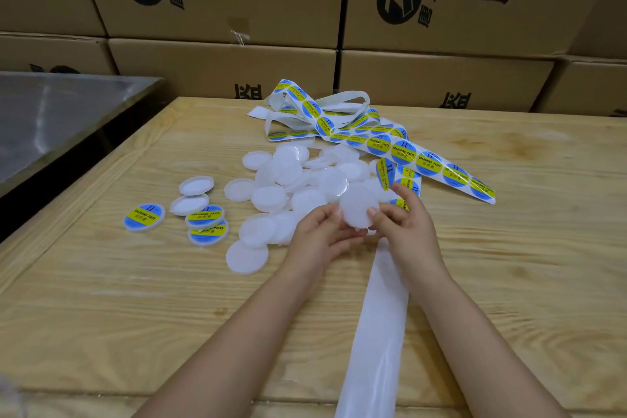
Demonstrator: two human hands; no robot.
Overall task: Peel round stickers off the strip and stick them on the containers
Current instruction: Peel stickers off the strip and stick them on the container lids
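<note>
Both hands hold one plain white round container (358,209) just above the wooden table. My left hand (320,236) grips its left and lower edge; my right hand (405,222) pinches its right edge with thumb and fingers. A strip of blue and yellow round stickers (427,163) runs from the back of the table down to my right hand. Its bare white backing (380,332) trails toward me under my right forearm. A heap of plain white containers (291,180) lies behind my hands. Three containers with stickers (205,222) lie to the left.
The wooden table (118,299) is backed by stacked cardboard boxes (220,3). A steel table (51,119) stands to the left across a dark gap. Tangled sticker strip (315,108) lies at the back of the table. Two unlabelled containers (195,193) sit by the labelled ones.
</note>
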